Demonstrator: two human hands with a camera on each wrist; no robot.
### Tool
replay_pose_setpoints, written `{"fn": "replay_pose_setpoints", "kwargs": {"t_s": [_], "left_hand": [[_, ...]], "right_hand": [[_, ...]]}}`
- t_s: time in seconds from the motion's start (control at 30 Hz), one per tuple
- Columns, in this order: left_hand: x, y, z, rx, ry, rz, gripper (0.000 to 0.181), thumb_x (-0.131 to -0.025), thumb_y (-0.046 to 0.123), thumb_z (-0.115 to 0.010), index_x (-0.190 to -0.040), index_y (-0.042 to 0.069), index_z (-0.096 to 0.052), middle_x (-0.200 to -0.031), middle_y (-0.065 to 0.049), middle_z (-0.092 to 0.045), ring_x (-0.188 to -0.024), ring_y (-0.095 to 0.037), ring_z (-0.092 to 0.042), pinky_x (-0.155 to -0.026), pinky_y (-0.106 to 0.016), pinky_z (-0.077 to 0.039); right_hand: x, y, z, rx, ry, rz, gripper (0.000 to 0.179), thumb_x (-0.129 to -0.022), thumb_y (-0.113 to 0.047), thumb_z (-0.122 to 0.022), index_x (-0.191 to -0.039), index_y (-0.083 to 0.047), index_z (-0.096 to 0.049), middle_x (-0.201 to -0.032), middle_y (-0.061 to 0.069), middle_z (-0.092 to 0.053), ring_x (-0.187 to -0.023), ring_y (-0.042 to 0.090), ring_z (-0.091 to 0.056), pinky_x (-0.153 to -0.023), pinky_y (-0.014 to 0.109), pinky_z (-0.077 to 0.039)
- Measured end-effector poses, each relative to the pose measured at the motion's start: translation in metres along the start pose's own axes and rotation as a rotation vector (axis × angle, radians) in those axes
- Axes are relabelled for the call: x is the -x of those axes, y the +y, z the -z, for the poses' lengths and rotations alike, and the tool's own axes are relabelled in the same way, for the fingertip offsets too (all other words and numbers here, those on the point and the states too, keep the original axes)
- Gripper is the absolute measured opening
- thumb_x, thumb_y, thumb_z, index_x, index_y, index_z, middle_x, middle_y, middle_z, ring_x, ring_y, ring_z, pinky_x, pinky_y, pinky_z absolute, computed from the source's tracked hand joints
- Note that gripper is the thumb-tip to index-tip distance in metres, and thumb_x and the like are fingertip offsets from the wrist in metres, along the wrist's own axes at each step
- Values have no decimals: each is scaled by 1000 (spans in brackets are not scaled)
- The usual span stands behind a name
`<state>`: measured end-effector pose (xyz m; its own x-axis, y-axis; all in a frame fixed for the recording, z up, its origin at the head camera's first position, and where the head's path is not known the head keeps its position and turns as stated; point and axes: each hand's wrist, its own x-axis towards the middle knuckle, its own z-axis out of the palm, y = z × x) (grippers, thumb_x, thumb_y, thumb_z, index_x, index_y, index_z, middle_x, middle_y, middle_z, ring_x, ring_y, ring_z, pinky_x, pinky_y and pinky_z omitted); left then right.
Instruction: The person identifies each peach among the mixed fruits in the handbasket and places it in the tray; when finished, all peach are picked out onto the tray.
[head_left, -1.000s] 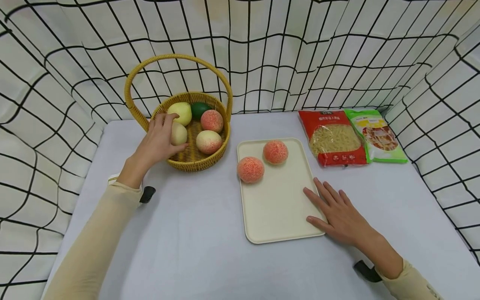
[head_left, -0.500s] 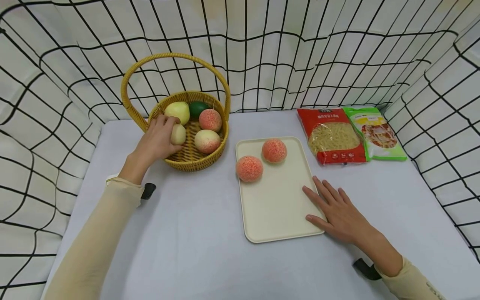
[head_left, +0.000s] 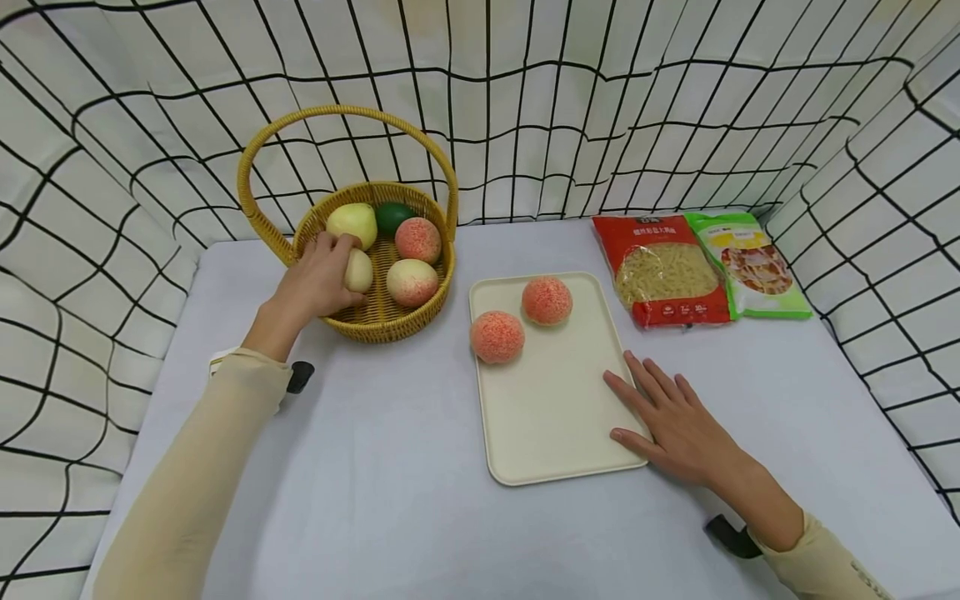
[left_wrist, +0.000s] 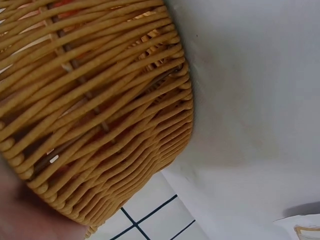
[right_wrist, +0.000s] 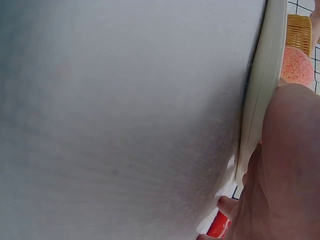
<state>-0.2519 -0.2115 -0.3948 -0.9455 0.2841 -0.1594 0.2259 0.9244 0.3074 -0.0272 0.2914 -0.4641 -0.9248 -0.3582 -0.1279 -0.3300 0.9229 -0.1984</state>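
- Head view bright, evenly lit; soft shadow beside the left sleeve [head_left: 183, 483];
- left wrist view: basket [left_wrist: 110, 100] fairly sharp, left hand [left_wrist: 35, 210] blurred;
- right wrist view: greyer, tabletop [right_wrist: 115, 115] hazy, upper-left corner darkened

Left of the tray [head_left: 558, 425], on the bench [head_left: 390, 500], stands a basket [head_left: 378, 332]. There the left grip [head_left: 318, 275] curls round a pale fruit [head_left: 361, 272] beside a yellow fruit [head_left: 352, 222], a green fruit [head_left: 393, 217] and two peaches [head_left: 412, 282]. The right grip [head_left: 671, 425], fingers spread, rests on the tray's right edge. Right of the tray lie a red packet [head_left: 663, 271] and a green packet [head_left: 748, 265].
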Motion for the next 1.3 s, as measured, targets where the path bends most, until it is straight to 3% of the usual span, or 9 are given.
{"fn": "replay_pose_setpoints", "kwargs": {"t_s": [0.27, 0.47, 1.03, 1.3], "left_hand": [[-5, 4, -4, -25, -30, 12, 79, -88, 24, -85, -150, 5, -40, -149, -36, -36, -137, -56, -41, -98, -76, -49], [-5, 6, -6, -28, -19, 7, 82, -88, 29, -86, -151, 5, -40, -151, -36, -35, -138, -56, -40, -97, -77, -49], [1, 7, -6, -10, 39, -12, 71, -89, 21, -79, -148, 5, -43, -147, -35, -38, -133, -54, -43, -96, -74, -51], [5, 10, 0, 41, 109, -35, 71, -88, 18, -80, -147, 5, -45, -145, -33, -40, -128, -50, -44, -100, -71, -48]], "right_hand": [[0, 1, -1, 1, -8, -8, 82, -101, -60, -60, -170, -33, -25, -181, 9, -12, -164, 43, -19, -125, 76, -21], [0, 2, -1, 7, -8, -8, 83, -101, -60, -60, -170, -33, -25, -181, 9, -12, -164, 43, -19, -125, 76, -21], [0, 0, 0, 6, 3, 3, 81, -102, -60, -59, -170, -33, -25, -181, 9, -12, -164, 42, -20, -125, 75, -22], [0, 0, 0, 4, 1, 1, 81, -102, -60, -59, -170, -33, -25, -181, 9, -12, -164, 42, -20, -124, 76, -22]]}}
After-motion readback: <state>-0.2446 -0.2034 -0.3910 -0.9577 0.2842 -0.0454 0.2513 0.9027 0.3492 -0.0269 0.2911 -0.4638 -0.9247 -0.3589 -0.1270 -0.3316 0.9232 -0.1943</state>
